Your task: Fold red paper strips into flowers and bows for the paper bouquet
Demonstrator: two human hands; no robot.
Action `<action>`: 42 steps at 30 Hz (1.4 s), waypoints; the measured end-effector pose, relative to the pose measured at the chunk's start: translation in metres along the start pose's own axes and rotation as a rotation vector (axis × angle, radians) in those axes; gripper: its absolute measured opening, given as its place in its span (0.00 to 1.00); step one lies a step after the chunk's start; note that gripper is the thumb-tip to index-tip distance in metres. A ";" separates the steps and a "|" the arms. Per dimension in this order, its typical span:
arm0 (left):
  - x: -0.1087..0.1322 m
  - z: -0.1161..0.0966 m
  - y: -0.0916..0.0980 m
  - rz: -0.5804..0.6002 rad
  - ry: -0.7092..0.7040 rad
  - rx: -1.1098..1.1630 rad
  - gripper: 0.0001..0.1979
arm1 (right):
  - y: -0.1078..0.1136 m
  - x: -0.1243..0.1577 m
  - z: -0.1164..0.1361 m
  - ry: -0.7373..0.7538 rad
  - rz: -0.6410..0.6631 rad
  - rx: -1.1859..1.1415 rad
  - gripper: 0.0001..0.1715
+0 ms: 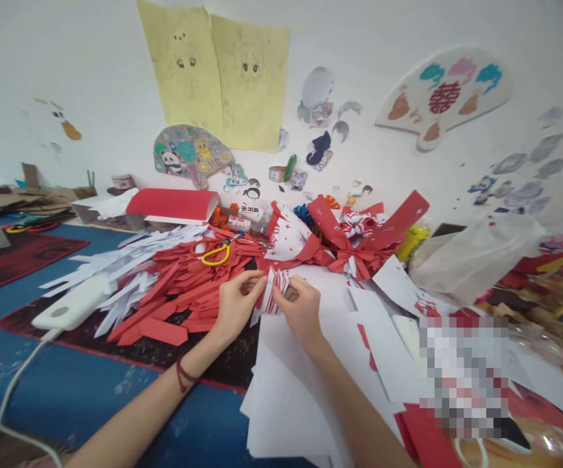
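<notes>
Between my two hands is a small piece of folded paper [272,300] with red and white stripes, held above a stack of white paper sheets [291,390]. My left hand [237,300] pinches its left side, thumb and forefinger together. On the right side, the fingers of my right hand [301,305] close on the same paper. Just beyond my hands lie a white paper piece with red marks [286,234] and red folded paper shapes [354,253]. To the left of my left hand spreads a heap of red paper strips [179,276].
White paper strips [130,260] lie behind the red ones, with yellow-handled scissors [216,255] on top. A white corded device [74,302] rests at left. A plastic bag [476,257] stands at right. Paper fans [445,94] and drawings [252,78] hang on the wall.
</notes>
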State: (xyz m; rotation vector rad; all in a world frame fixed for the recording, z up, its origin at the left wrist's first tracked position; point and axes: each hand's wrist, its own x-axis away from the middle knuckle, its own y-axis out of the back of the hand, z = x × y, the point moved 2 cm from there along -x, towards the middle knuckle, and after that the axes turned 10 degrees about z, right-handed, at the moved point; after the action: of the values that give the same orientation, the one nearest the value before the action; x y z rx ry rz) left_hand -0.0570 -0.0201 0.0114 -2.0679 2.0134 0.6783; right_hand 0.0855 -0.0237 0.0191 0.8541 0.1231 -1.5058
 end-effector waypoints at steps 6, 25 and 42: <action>0.006 -0.003 -0.003 -0.043 -0.057 -0.167 0.09 | -0.002 0.001 -0.001 -0.017 -0.007 0.048 0.14; 0.014 -0.009 -0.007 -0.124 -0.164 -0.374 0.06 | -0.003 0.003 -0.003 -0.026 0.003 0.044 0.09; 0.017 0.003 -0.012 -0.079 -0.302 -0.661 0.10 | -0.008 0.008 0.000 -0.098 -0.077 0.007 0.10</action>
State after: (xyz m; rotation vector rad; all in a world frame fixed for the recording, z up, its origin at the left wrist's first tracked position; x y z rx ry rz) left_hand -0.0460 -0.0333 -0.0004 -2.1500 1.6640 1.7039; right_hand 0.0792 -0.0290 0.0115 0.7868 0.0791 -1.6188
